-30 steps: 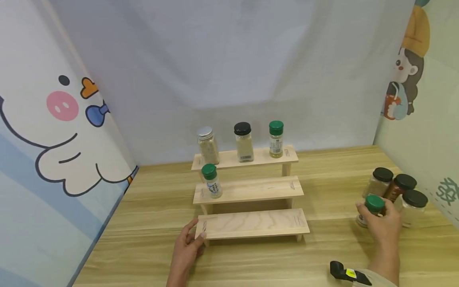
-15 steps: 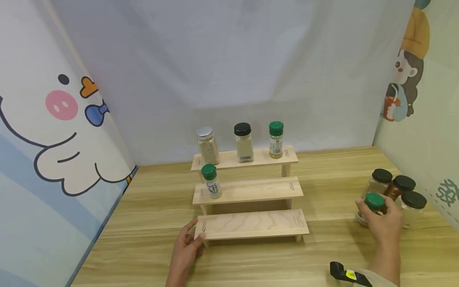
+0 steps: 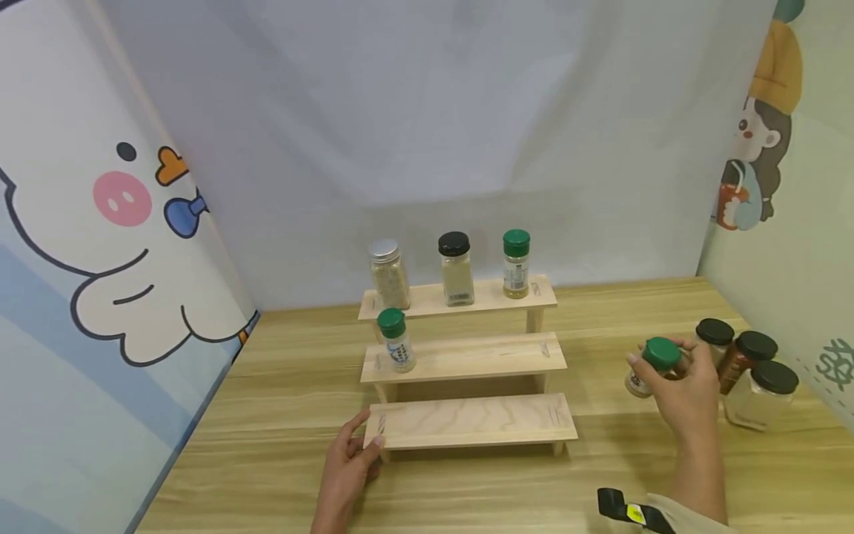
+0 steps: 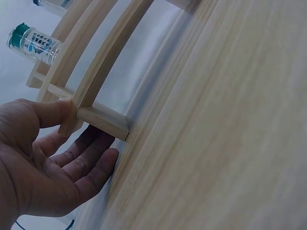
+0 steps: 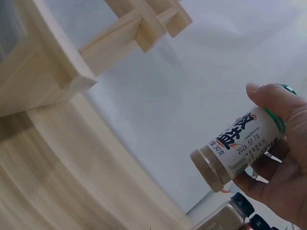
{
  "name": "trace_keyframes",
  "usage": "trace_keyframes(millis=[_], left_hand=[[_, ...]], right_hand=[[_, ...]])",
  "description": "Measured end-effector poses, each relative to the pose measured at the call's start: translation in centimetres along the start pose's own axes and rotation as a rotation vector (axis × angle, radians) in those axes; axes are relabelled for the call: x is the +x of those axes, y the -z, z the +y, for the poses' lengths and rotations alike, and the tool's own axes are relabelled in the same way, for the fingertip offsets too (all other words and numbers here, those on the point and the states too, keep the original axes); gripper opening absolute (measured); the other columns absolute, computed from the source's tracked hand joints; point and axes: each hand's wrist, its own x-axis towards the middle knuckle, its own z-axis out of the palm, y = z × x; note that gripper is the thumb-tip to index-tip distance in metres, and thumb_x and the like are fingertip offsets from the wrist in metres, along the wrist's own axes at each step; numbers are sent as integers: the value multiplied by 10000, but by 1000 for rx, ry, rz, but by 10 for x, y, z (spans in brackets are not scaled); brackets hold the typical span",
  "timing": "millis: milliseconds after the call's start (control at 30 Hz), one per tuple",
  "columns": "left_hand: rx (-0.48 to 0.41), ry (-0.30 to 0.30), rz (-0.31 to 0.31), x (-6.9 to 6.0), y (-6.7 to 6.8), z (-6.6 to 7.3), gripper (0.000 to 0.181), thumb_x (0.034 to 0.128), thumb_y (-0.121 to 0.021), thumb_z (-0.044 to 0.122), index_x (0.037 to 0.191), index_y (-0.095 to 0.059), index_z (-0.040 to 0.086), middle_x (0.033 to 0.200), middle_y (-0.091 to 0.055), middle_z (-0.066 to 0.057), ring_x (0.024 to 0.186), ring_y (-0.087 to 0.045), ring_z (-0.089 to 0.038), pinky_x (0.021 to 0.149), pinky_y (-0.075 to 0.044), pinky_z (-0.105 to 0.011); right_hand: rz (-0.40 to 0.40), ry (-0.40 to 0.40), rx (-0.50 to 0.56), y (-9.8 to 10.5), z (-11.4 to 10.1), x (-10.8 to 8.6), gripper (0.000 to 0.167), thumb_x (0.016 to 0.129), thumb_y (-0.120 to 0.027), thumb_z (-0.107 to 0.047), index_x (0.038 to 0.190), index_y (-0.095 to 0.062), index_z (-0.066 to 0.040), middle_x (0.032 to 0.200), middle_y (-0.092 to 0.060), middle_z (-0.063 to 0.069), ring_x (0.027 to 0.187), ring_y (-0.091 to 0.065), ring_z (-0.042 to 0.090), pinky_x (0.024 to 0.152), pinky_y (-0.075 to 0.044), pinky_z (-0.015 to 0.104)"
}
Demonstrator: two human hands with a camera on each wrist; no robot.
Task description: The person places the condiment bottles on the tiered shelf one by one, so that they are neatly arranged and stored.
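Observation:
In the head view, my right hand (image 3: 692, 393) holds a green-lidded spice jar (image 3: 662, 354) near its lid, right of the wooden step rack (image 3: 474, 421). Brown powder fills the base of this spice jar (image 5: 240, 143) in the right wrist view, where it hangs tilted with a printed white label. My left hand (image 3: 345, 461) grips the left end of the rack's lowest step, the thumb at its front edge. Seen from the left wrist, the fingers (image 4: 79, 163) curl beside the step's short leg. Another green-lidded jar (image 3: 398, 348) stands on the middle step, at its left.
On the top step stand a silver-lidded jar (image 3: 390, 280), a black-lidded jar (image 3: 457, 274) and a green-lidded jar (image 3: 517, 268). Three black-lidded jars, including a squarish one (image 3: 760, 397), cluster on the table (image 3: 267, 415) at the right. A pale cloth wall (image 3: 427, 133) rises behind.
My right hand has lifted the green-lidded spice jar from beside the black-lidded jars and moved it left. My left hand stays at the rack's lowest step.

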Motion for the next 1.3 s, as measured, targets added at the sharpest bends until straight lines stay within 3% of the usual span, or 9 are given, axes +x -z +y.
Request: trace_keyframes(millis=[200,467,867,1000,1133,1300], left_hand=[[-1,-8,0,-1,0,1,573,899,-623,130,1409,-369,70,1002,-627,-114,824,-569,-220,661,-473,-358],[7,5,8,-1,1,0,554,904,-617,131,1405,-384,92,1007,-625,-116,841,-572,-228,676,-476,-356],[9,-21,-7,1,1,-4,568,908,-607,115,1415,-356,60,997,-627,-112,838,-569,-242,666,-479,-379],[6,-20,-2,1,1,-3,566,905,-609,111,1412,-361,60,982,-629,-104,829,-571,-237,664,-478,-376],[1,-8,3,0,1,-1,560,903,-615,122,1407,-373,75,976,-623,-103,836,-570,-234,678,-478,-369],[-3,2,4,-1,1,0,554,902,-618,129,1403,-383,86,982,-619,-114,838,-569,-240,684,-473,-359]], right_hand=[[-37,76,91,-7,-20,-1,434,802,-716,-9,1089,-412,-122,926,-638,-170,820,-602,6,694,-446,129],[-93,207,99,-24,-43,-7,416,783,-718,43,1150,-524,21,906,-625,-186,787,-601,19,696,-456,139],[-192,348,275,-57,-63,-15,453,749,-691,150,1177,-578,53,958,-655,-103,849,-623,56,709,-484,173],[-206,326,402,-66,-69,-16,425,768,-661,166,1172,-557,89,972,-671,-45,855,-627,88,721,-485,185],[-191,223,520,-78,-75,-16,384,796,-652,135,1159,-545,70,979,-675,-3,870,-626,121,751,-483,204],[-211,137,556,-96,-82,-17,371,804,-674,85,1141,-534,13,973,-678,-27,871,-626,126,755,-489,226]])
